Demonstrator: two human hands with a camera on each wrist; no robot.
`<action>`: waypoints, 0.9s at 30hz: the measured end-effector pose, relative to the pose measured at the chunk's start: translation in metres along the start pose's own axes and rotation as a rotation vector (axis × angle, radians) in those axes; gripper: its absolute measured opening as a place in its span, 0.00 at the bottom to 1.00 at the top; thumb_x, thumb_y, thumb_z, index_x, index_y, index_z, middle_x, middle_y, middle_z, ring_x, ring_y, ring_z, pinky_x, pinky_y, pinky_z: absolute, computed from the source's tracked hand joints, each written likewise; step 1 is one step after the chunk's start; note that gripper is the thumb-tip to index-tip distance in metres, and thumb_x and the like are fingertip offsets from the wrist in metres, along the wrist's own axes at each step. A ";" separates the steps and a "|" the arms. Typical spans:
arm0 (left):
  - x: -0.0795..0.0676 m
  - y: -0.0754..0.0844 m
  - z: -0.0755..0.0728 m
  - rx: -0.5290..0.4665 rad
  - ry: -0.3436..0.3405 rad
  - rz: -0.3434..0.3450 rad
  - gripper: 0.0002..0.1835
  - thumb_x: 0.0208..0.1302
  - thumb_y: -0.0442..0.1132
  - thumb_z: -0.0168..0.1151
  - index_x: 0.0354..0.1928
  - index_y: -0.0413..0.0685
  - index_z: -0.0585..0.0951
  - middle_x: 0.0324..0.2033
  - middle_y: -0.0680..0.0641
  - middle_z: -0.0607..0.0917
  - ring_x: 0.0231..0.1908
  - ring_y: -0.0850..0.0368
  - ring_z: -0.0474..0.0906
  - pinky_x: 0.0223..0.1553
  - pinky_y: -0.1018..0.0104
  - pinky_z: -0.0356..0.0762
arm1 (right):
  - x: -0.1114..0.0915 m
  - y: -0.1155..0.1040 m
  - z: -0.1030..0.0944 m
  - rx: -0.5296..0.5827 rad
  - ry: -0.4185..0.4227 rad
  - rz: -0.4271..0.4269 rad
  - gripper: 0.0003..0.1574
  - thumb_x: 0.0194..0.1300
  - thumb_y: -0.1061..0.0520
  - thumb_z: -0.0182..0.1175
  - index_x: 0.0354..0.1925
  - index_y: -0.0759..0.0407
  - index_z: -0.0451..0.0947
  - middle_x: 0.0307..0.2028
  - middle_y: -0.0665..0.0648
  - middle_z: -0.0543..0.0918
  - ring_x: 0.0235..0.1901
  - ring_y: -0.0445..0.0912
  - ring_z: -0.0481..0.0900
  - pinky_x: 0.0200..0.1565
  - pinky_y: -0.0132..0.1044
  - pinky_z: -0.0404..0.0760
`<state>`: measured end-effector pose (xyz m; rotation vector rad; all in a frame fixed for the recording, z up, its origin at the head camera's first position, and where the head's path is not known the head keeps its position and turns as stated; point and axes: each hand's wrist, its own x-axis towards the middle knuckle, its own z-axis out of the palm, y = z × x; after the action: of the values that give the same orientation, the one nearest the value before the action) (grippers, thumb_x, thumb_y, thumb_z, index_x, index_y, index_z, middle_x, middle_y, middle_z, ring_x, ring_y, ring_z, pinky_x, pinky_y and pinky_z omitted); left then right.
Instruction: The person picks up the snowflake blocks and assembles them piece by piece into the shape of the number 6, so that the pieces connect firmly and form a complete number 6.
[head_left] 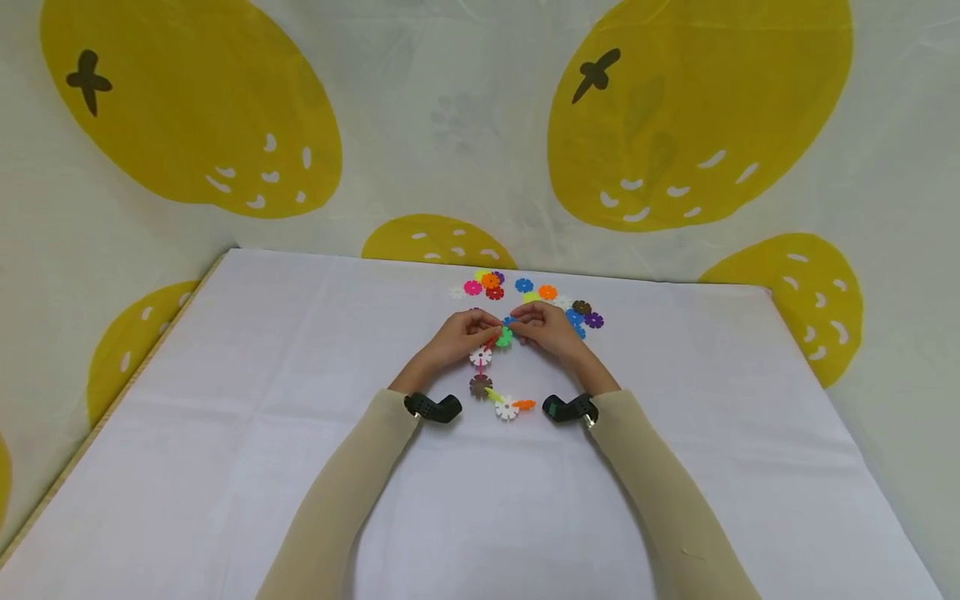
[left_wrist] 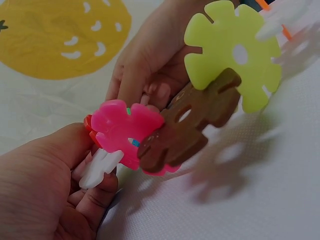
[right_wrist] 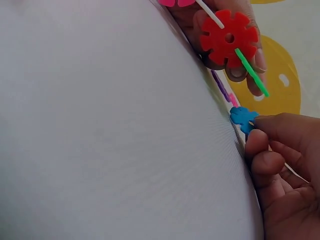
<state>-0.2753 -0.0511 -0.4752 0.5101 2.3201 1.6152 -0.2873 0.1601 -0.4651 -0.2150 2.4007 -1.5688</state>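
Beige sleeves (head_left: 337,492) nearest, black wrist cameras (head_left: 433,408) at cuffs; left hand (head_left: 455,335) pinches flower-disc chain (head_left: 481,386) near its red disc (right_wrist: 220,42); right hand (head_left: 550,330) pinches blue disc (right_wrist: 241,116) just beside chain's green disc (head_left: 505,337); chain trails away from worktop (head_left: 300,467) back edge, ending in orange disc (head_left: 524,405); loose discs (head_left: 548,292) near that edge's middle

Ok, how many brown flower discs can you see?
2: one brown disc linked to the yellow-green disc, another brown disc beside the right hand. Others may be hidden.
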 end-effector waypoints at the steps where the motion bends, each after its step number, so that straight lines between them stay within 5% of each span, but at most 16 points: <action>1: 0.000 0.000 0.000 0.001 0.001 -0.004 0.15 0.70 0.42 0.60 0.52 0.40 0.81 0.39 0.44 0.84 0.33 0.57 0.76 0.38 0.74 0.76 | -0.001 0.000 0.000 0.000 0.001 0.002 0.19 0.67 0.55 0.63 0.52 0.65 0.77 0.34 0.58 0.82 0.26 0.44 0.77 0.31 0.27 0.77; 27: -0.001 0.001 0.000 -0.026 0.034 -0.008 0.14 0.70 0.41 0.60 0.52 0.41 0.80 0.43 0.44 0.85 0.36 0.58 0.78 0.40 0.73 0.76 | -0.023 0.009 -0.001 0.271 0.021 -0.065 0.11 0.67 0.64 0.59 0.45 0.69 0.71 0.26 0.55 0.80 0.21 0.43 0.76 0.28 0.28 0.76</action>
<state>-0.2740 -0.0509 -0.4745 0.4703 2.3192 1.6599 -0.2654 0.1711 -0.4700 -0.2245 2.1834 -1.9114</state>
